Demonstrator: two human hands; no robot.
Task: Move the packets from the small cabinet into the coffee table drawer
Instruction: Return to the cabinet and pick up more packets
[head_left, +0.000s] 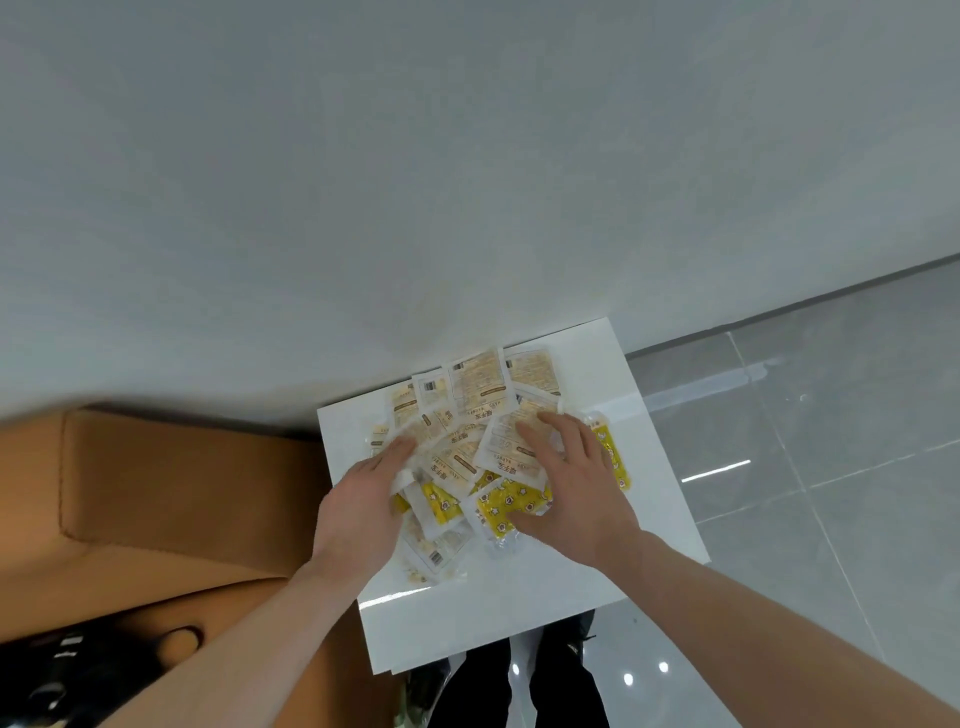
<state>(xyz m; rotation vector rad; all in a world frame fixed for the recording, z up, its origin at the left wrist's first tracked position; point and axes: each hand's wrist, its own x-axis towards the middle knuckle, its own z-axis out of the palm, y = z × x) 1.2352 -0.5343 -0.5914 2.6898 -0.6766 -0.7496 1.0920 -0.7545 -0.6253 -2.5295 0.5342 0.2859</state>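
Both forearms are bare, with no sleeves, watch or rings showing on the left hand (358, 499) or right hand (574, 493). Below the white top, the legs wear black trousers (519, 691), and dark shoes (579, 631) with lighter trim show at the feet.

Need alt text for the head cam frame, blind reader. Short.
Both hands, left hand and right hand, press down on a loose pile of yellow and pale packets spread on a white cabinet top against a grey wall. A tan sofa sits to the left; grey floor tiles to the right.
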